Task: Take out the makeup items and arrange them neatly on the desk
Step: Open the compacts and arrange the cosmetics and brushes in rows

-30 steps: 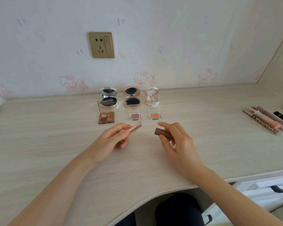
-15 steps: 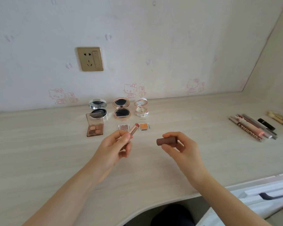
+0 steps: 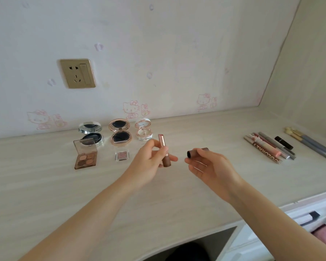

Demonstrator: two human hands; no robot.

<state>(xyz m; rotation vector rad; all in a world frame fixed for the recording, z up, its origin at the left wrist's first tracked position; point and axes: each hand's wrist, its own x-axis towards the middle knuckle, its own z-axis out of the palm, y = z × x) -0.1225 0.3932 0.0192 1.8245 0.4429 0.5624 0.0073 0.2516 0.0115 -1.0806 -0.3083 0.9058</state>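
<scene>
Left grip [image 3: 151, 157] clamps the uncapped rose-gold lipstick tube [image 3: 164, 150] upright, right grip [image 3: 207, 162] its brown cap [image 3: 197, 152]; recapping off-axis could smear

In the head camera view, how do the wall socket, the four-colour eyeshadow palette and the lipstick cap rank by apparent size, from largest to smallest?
1. wall socket, clearly the largest.
2. four-colour eyeshadow palette.
3. lipstick cap, smallest, though the right hand partly covers it and it is nearer the camera.

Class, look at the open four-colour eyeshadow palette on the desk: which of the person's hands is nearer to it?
Left. The left hand is beside the palette, to its right; the right hand is farther right.
</scene>
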